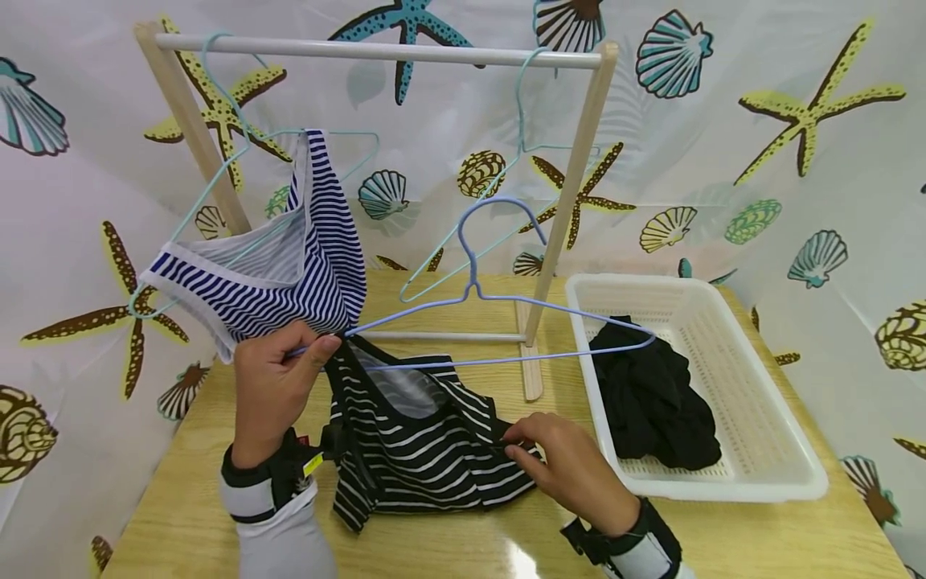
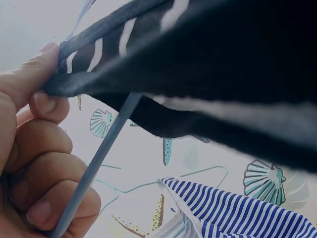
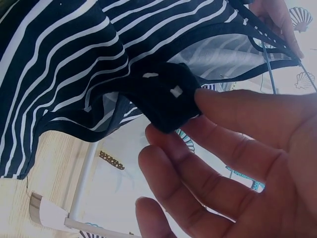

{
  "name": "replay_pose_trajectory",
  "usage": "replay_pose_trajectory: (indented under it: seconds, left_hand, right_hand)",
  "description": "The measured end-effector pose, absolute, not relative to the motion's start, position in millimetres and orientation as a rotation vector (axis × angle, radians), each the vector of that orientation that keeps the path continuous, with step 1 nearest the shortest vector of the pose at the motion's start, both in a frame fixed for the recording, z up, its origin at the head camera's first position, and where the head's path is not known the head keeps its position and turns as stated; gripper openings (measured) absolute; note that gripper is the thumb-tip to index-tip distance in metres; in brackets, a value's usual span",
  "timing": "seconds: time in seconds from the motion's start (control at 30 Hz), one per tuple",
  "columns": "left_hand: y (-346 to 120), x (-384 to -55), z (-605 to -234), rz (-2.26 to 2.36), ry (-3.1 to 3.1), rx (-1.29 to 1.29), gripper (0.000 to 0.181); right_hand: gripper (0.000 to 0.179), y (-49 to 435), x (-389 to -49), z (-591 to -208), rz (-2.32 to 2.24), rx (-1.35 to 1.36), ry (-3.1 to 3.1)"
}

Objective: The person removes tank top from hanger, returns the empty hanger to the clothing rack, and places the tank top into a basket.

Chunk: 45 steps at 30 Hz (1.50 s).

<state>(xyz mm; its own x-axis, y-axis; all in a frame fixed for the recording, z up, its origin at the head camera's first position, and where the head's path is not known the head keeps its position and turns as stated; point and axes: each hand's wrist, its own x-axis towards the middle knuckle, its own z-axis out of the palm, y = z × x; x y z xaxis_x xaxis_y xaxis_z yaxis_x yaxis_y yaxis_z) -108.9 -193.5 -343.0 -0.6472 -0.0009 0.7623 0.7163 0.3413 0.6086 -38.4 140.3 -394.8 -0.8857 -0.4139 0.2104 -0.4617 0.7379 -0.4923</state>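
A black tank top with white stripes [image 1: 427, 458] hangs between my two hands above the table. My left hand [image 1: 271, 382] grips one end of a periwinkle hanger [image 1: 473, 277] and pinches one shoulder strap, which lies over the hanger's wire. In the left wrist view the wire [image 2: 106, 141] passes under the fabric and into the curled fingers. My right hand [image 1: 567, 466] pinches the other strap [image 3: 171, 99] between thumb and forefinger, below the hanger's free right half. Its remaining fingers are loosely bent.
Behind stands a drying rack with a white top rail [image 1: 376, 50]. A blue-and-white striped top [image 1: 289, 281] hangs from it on a mint hanger at left; a bare mint hanger [image 1: 521, 121] hangs at right. Right of the rack, a white basket [image 1: 767, 402] holds crumpled black cloth [image 1: 651, 402].
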Motion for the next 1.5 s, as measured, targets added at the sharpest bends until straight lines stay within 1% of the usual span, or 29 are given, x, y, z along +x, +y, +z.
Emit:
replay_pose_trajectory:
  seconds: [0.43,0.77,0.97,1.13,1.17,1.23,1.33,1.4,1.5]
  left_hand:
    - [-195.1,-107.0,-346.6,-1.355,-1.929,-0.61,0.036]
    - [-187.9,-108.4,-348.3,-1.383,-1.927,-0.635,0.036]
    - [-194.7,-108.0,-351.2,-1.359,-1.933,-0.634,0.033]
    - [-194.3,-108.9,-349.2,-1.354,-1.933,-0.644,0.033]
    - [-193.9,-109.2,-349.0,-1.356,-1.932,-0.644,0.033]
    - [-193.2,-109.4,-349.0,-1.354,-1.933,-0.641,0.033]
    - [-192.1,-109.4,-350.0,-1.364,-1.938,-0.637,0.033]
    - [-191.3,-108.7,-350.5,-1.375,-1.943,-0.634,0.033]
    - [-190.7,-107.1,-351.1,-1.385,-1.943,-0.631,0.033]
  right_hand:
    - [0.011,136.5,-38.3,-392.7,0.88,0.783,-2.825]
    - [0.018,148.0,-34.2,-380.9,1.001,0.757,-2.519]
    - [0.026,155.4,-36.1,-360.6,1.078,0.744,-2.266]
    - [0.019,164.1,-34.9,-329.2,1.107,0.633,-2.015]
    - [0.022,165.9,-35.0,-323.1,1.102,0.6,-1.983]
    - [0.034,170.9,-36.3,-313.9,1.071,0.526,-1.955]
    - [0.053,183.1,-42.6,-311.0,1.009,0.427,-1.987]
    - [0.059,192.0,-48.3,-314.8,0.987,0.389,-2.035]
    - [0.064,201.5,-55.6,-323.3,0.982,0.368,-2.127]
